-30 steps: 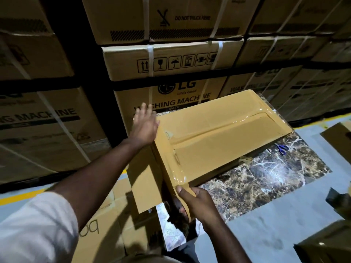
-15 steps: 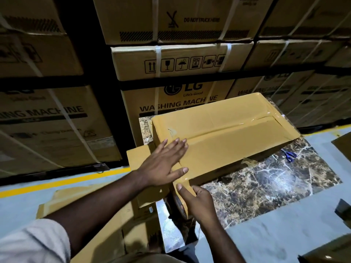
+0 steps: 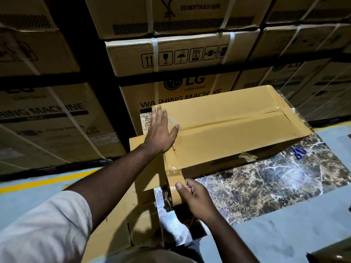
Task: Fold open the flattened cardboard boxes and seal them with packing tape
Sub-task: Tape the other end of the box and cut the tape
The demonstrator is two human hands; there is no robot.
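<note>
A long brown cardboard box (image 3: 228,130) lies on a marble-patterned table top (image 3: 275,183), its top flaps closed with glossy clear tape along the seam. A strip of tape (image 3: 173,168) runs down over the box's near left end. My left hand (image 3: 161,132) lies flat with straight fingers on the left end of the top. My right hand (image 3: 195,198) grips the lower near corner of that end, thumb pressed on the tape's edge. Whether a tape roll is under this hand is hidden.
Blue-handled scissors (image 3: 299,151) lie on the table right of the box. Flattened cardboard pieces (image 3: 121,221) lean beside the table at the left. Stacked washing-machine cartons (image 3: 171,59) form a wall behind. Grey floor with a yellow line (image 3: 47,182) lies around.
My left hand has slid from the near left corner of the top up toward the far left edge, flat on the surface. My right hand stays at the lower corner.
</note>
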